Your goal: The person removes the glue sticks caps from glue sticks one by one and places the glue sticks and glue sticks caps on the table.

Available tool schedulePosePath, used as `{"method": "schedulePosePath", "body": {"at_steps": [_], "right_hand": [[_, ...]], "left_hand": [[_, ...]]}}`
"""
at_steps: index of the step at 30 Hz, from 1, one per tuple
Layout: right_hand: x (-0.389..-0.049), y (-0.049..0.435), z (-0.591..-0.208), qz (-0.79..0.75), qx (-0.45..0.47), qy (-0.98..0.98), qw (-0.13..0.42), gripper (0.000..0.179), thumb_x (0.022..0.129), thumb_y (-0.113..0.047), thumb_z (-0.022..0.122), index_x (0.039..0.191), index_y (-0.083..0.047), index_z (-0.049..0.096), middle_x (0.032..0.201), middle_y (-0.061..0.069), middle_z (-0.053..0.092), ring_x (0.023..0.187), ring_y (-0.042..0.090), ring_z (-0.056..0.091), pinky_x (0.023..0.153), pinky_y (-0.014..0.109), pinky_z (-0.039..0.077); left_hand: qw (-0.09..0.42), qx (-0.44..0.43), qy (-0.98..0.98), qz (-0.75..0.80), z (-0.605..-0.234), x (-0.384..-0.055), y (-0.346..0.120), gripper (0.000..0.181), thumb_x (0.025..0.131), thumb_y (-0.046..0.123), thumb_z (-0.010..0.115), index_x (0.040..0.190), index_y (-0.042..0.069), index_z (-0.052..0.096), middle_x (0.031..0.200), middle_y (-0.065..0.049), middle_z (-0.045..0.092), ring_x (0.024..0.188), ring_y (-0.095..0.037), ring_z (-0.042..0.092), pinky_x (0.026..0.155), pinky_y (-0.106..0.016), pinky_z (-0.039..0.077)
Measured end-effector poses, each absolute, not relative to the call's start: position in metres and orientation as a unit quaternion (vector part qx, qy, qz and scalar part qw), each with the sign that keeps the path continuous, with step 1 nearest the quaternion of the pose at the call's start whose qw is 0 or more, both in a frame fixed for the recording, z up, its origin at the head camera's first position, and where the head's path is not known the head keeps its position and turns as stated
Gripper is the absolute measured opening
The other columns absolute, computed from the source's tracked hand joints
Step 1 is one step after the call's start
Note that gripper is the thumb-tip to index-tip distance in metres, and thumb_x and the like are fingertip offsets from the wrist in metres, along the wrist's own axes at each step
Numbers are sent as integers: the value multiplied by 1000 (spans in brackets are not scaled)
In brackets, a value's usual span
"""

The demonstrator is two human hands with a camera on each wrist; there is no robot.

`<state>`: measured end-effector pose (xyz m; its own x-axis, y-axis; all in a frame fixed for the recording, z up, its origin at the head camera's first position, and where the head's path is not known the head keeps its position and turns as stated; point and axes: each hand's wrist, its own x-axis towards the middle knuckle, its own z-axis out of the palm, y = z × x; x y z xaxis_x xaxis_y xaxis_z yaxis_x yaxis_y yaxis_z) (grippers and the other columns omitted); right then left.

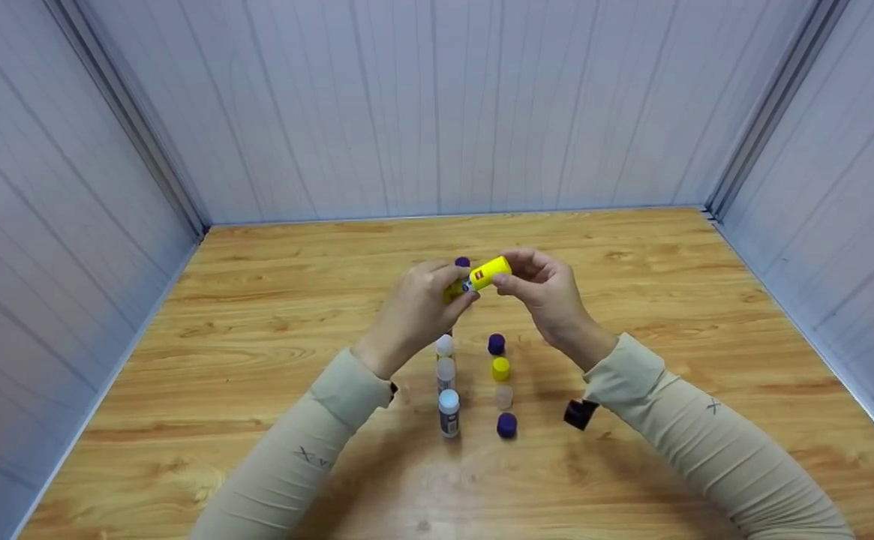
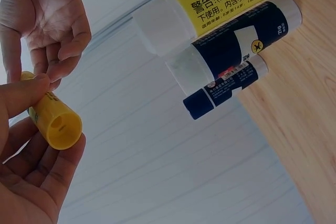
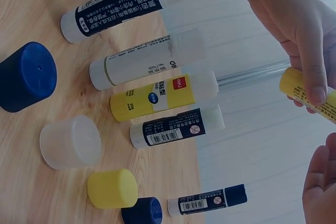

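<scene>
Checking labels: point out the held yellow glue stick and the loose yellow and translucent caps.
Held yellow glue stick [image 1: 479, 275], head view: red label.
Loose yellow cap [image 3: 112, 188], right wrist view: side.
Translucent cap [image 3: 71, 142], right wrist view: side.

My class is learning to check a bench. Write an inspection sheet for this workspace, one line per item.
Surface: wood-patterned table.
Job's things: held stick, yellow, tilted above the table. Standing uncapped in a row: large navy stick, white stick, yellow stick, small navy stick. Beyond them, upright: capped stick. In a second row: near navy cap, clear cap, yellow cap, far navy cap.
Clutter: nothing seen.
Grippers: left hand grips the held stick; right hand has its fingertips at one end, grip unclear.
Cables: nothing seen.
Surroundings: left wall, back wall and right wall, all pale.
</scene>
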<state>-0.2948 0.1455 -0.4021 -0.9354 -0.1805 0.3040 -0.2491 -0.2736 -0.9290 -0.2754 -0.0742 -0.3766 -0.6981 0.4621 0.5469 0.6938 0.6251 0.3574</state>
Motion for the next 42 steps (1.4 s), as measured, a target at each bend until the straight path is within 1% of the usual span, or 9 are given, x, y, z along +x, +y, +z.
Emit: {"method": "schedulePosePath", "body": {"at_steps": [3, 9, 14, 17, 22, 25, 33, 38, 42], "right_hand": [[-295, 145, -401, 772, 174, -611, 21, 25, 98, 10, 70, 118, -4, 74, 106, 4, 74, 99, 16, 70, 86, 26, 62], [-295, 144, -400, 763, 167, -624, 21, 27, 98, 10, 71, 125, 9, 69, 107, 4, 74, 99, 16, 70, 85, 25, 62], [-296, 145, -401, 761, 167, -627, 18, 23, 99, 10, 71, 120, 1, 74, 107, 4, 75, 99, 17, 70, 84, 25, 61], [-298, 149, -400, 764, 162, -624, 16, 23, 99, 9, 71, 118, -4, 75, 106, 2, 75, 97, 15, 70, 84, 25, 62], [-306, 166, -395, 783, 140, -603, 63, 28, 98, 13, 69, 112, -10, 76, 101, 2, 75, 90, 14, 70, 80, 24, 61], [-310, 173, -394, 782, 139, -603, 78, 28, 98, 13, 69, 113, -9, 77, 101, 3, 75, 90, 14, 70, 79, 24, 61], [-311, 175, -394, 762, 146, -627, 69, 26, 99, 11, 70, 120, -5, 75, 103, 2, 76, 92, 14, 71, 80, 24, 61], [-313, 175, -396, 732, 157, -659, 76, 28, 96, 9, 75, 122, -3, 75, 105, 0, 77, 97, 15, 72, 84, 23, 63], [-316, 175, -398, 698, 167, -691, 85, 30, 95, 7, 78, 124, 1, 75, 107, -2, 78, 100, 14, 72, 87, 23, 63]], "left_hand": [[209, -330, -878, -278, -377, -276, -75, 27, 101, 16, 81, 120, -2, 78, 111, -16, 79, 94, -27, 76, 81, -36, 67], [194, -321, -884, -279, -377, -278, -78, 28, 100, 16, 81, 122, -2, 78, 112, -17, 79, 94, -27, 76, 81, -35, 67], [168, -318, -888, -288, -376, -279, -80, 30, 102, 17, 79, 124, -2, 77, 114, -17, 79, 93, -25, 76, 80, -34, 67], [156, -319, -888, -293, -376, -281, -84, 28, 102, 17, 79, 122, -2, 78, 112, -17, 79, 90, -24, 75, 78, -34, 66], [154, -280, -896, -307, -381, -286, -99, 22, 101, 15, 80, 117, 0, 80, 108, -15, 81, 84, -21, 74, 73, -33, 64], [153, -257, -898, -321, -383, -288, -106, 23, 99, 13, 81, 118, -1, 80, 109, -16, 81, 85, -22, 75, 74, -35, 65], [162, -265, -891, -332, -386, -292, -109, 24, 100, 14, 81, 118, -2, 80, 109, -17, 82, 88, -26, 77, 77, -38, 66], [171, -251, -890, -341, -388, -293, -110, 26, 100, 14, 81, 120, -2, 80, 111, -19, 81, 94, -29, 79, 83, -41, 68], [167, -245, -886, -356, -389, -295, -111, 26, 100, 14, 81, 120, -3, 80, 113, -19, 81, 96, -30, 79, 83, -42, 67]]}}
